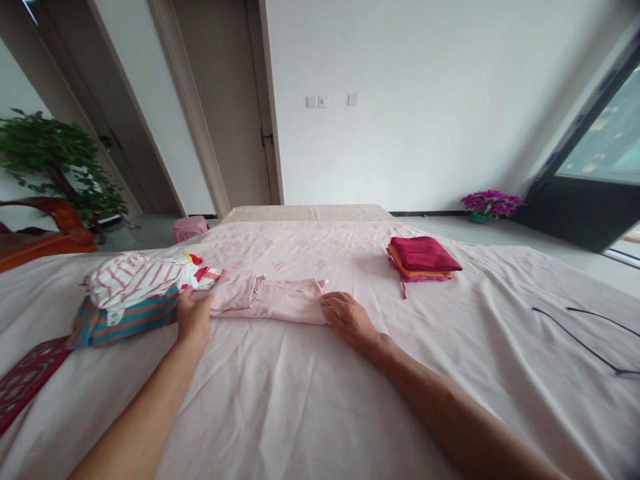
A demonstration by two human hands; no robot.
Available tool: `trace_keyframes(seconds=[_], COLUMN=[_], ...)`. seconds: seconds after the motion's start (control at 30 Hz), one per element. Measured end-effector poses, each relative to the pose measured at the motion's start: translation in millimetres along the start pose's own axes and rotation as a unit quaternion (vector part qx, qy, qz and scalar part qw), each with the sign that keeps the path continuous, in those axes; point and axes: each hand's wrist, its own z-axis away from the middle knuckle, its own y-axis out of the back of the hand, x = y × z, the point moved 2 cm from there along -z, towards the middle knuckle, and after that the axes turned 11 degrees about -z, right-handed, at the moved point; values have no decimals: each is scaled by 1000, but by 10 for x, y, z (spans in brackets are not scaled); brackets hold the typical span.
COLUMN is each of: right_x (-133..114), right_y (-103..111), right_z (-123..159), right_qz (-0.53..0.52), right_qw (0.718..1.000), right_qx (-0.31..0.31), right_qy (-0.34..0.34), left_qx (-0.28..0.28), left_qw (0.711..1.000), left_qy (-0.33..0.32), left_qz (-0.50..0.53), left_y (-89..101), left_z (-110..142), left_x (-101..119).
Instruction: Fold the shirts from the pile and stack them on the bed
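A pale pink garment point(287, 301) lies folded into a long flat strip on the sheet, with a small dark-printed detail near its middle. My left hand point(194, 315) is closed on the strip's left end, its fingertips partly hidden by cloth. At the right end, my right hand point(349, 319) has its curled fingers on the edge of the same garment. Just beyond my left hand sits a loose heap: a white garment with red stripes point(135, 277) on top of a blue-and-brown striped one point(143, 320).
A folded stack with a dark red cloth point(425, 255) on top sits to the right on the pale pink sheet point(280, 400). Thin black glasses-like arms point(575, 339) lie at far right. A dark red patterned item point(30, 383) is at far left. A pink stool point(190, 228) stands behind.
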Motion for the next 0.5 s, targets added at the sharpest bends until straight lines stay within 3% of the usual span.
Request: trace_keyframes(seconds=[0.1, 0.17, 0.27, 0.37, 0.5], right_x=[154, 220, 210, 124, 100], right_y=[57, 101, 91, -93, -344], right_z=[-95, -241, -527, -745, -833], right_qz=[23, 32, 48, 70, 23], right_qw=[991, 978, 955, 944, 962], right_qx=[44, 29, -10, -32, -12], right_qy=[-123, -204, -293, -321, -273], left_qx=[-2, -77, -191, -238, -249], left_qw=[985, 955, 901, 869, 867], left_qy=[-136, -219, -276, -309, -316], left_qz=[-106, -185, -273, -305, -293], left_y=[62, -18, -210, -330, -320], left_z=[62, 153, 296, 376, 422], left_x=[200, 299, 302, 202, 140])
